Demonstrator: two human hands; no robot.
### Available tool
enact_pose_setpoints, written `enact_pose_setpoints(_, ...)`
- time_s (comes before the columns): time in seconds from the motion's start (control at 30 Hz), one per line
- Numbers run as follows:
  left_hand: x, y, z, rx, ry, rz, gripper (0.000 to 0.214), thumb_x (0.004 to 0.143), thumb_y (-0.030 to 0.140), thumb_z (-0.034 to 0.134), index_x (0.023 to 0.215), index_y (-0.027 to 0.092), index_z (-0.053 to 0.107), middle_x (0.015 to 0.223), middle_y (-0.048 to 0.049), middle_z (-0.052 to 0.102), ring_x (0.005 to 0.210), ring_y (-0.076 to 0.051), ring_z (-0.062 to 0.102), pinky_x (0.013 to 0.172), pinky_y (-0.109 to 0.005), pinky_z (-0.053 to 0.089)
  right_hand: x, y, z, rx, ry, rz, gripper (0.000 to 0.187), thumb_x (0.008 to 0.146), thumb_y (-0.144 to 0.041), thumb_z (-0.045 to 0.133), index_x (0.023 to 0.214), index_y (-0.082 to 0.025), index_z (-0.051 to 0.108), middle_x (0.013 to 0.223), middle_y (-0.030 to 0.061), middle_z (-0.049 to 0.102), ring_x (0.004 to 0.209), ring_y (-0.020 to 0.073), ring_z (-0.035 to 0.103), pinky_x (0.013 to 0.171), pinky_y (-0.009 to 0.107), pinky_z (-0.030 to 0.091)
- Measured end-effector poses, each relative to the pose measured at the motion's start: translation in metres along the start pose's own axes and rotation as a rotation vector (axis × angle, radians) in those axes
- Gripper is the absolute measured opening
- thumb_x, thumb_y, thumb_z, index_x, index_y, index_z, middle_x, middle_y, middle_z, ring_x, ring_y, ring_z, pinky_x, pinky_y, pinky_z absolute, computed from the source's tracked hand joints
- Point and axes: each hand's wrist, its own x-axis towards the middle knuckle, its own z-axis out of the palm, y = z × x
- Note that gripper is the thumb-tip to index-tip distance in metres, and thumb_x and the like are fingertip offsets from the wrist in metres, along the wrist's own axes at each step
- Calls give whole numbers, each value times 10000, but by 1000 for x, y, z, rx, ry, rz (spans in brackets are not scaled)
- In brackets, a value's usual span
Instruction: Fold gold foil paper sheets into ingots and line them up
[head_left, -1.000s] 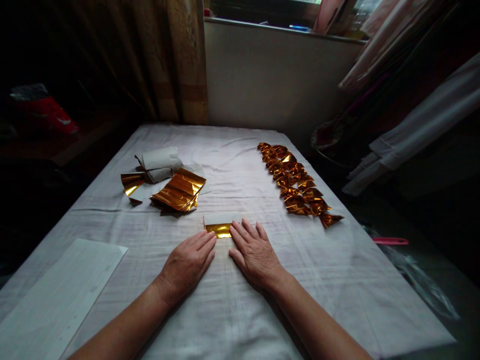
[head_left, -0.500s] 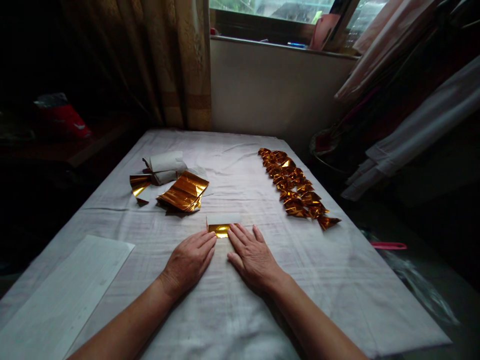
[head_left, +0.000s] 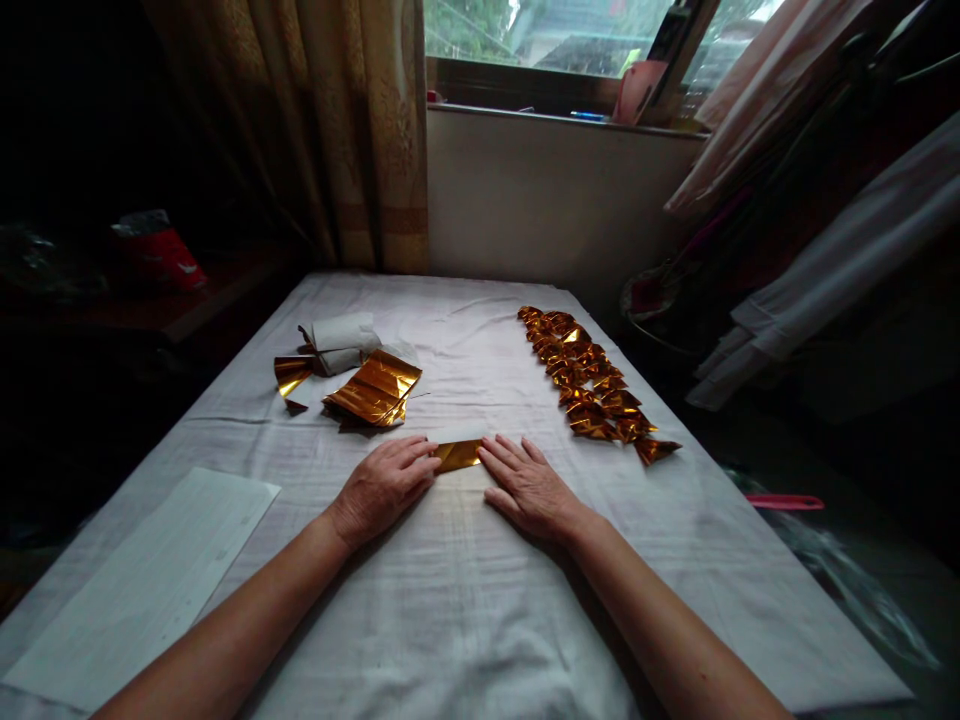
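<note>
A small sheet of gold foil paper [head_left: 459, 453] with a white back lies on the white cloth [head_left: 465, 600] between my hands. My left hand [head_left: 384, 484] rests flat with its fingertips pressed on the sheet's left end. My right hand [head_left: 534, 487] lies flat with fingers stretched out, its fingertips at the sheet's right end. Neither hand grips anything.
A loose stack of gold foil sheets [head_left: 373, 389] and white paper [head_left: 341, 338] lies at the back left. A row of several folded gold pieces [head_left: 592, 385] runs along the right. A white sheet [head_left: 142, 580] lies at the near left. Curtain [head_left: 360, 130] and window behind.
The camera tilted up, showing more window. Both hands slid apart along the gold sheet, which now shows more gold between them.
</note>
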Motion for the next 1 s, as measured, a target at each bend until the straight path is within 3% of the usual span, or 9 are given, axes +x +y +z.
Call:
enact_pose_setpoints(0.13, 19, -2, 0, 13, -96, 88, 201, 943, 245, 577, 1114, 237, 681, 1197, -65, 707, 1162, -230, 624, 991, -397, 507, 2, 8, -3, -24, 6, -27, 564, 992, -415, 461, 1512, -213, 373, 1587, 100, 321, 1480, 258, 273, 1192, 528, 227)
enact_pose_setpoints(0.27, 30, -2, 0, -4, -193, 166, 188, 964, 192, 528, 1059, 242, 683, 1052, -43, 743, 961, -171, 682, 929, -346, 509, 0, 12, -2, -27, 20, -45, 574, 993, -417, 463, 1519, -214, 356, 1588, 100, 325, 1479, 257, 275, 1188, 531, 229)
enact_pose_setpoints(0.47, 32, 2, 4, 34, -136, 224, 181, 966, 141, 500, 995, 202, 667, 979, -48, 747, 844, -165, 676, 817, -316, 499, -5, 8, -1, -47, 125, -3, 557, 966, -369, 518, 1483, -182, 428, 1571, 132, 359, 1461, 294, 304, 1173, 544, 238)
enact_pose_setpoints(0.57, 32, 10, 10, 60, -110, 160, 162, 973, 171, 505, 922, 193, 657, 879, -40, 735, 794, -171, 659, 771, -314, 473, -1, -8, -5, -21, 248, 61, 483, 919, -292, 579, 1383, -159, 553, 1519, 148, 444, 1401, 308, 386, 1139, 504, 304)
enact_pose_setpoints(0.7, 33, 28, 19, 80, -102, 42, 207, 981, 240, 512, 818, 191, 629, 753, -23, 694, 720, -184, 622, 734, -329, 437, 6, -30, -5, 105, 319, 128, 310, 894, -203, 591, 1188, -224, 685, 1235, 84, 674, 1104, 237, 593, 956, 368, 466)
enact_pose_setpoints(0.87, 35, 42, 25, 10, -54, -107, 238, 990, 288, 493, 830, 197, 643, 766, -27, 692, 765, -194, 619, 765, -344, 436, 10, -32, 4, 186, 335, 120, 148, 900, -232, 622, 993, -234, 736, 1067, 48, 712, 988, 205, 617, 895, 323, 484)
enact_pose_setpoints(1.0, 31, 38, 21, -137, -87, -171, 172, 957, 330, 549, 916, 217, 672, 894, -34, 713, 861, -196, 625, 808, -349, 464, 12, -27, 12, 208, 393, 154, 150, 922, -237, 595, 893, -250, 741, 1031, 38, 716, 967, 189, 622, 879, 315, 484)
